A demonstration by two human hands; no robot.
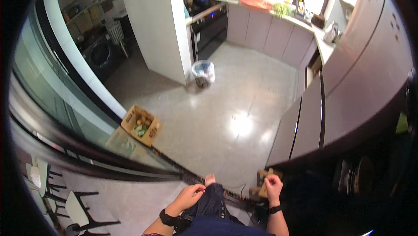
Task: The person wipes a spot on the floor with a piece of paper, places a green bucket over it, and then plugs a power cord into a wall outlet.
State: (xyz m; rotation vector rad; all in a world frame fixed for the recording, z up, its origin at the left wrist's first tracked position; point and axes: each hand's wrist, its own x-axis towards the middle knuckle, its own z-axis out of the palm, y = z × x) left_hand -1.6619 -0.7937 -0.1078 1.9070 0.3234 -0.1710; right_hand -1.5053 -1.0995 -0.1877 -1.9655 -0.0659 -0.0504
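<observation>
My left hand (189, 196) is raised before my dark trousers, fingers curled loosely, with nothing seen in it; a black watch is on its wrist. At the right, my right hand (273, 185) is held up with bent fingers over a small wooden stool (262, 191); I cannot tell whether it touches anything, and no held object shows. A black band circles that wrist. My bare foot (210, 179) is at the door track (192, 175) in the floor, between the two hands.
A cardboard box (156, 131) of vegetables stands by the sliding glass door (81, 118). Farther in are a lined waste bin (204, 71), an oven (210, 32) and a counter (307, 25) with leafy greens (281, 9). Tall cabinets (352, 82) line the right; a chair (76, 208) is lower left.
</observation>
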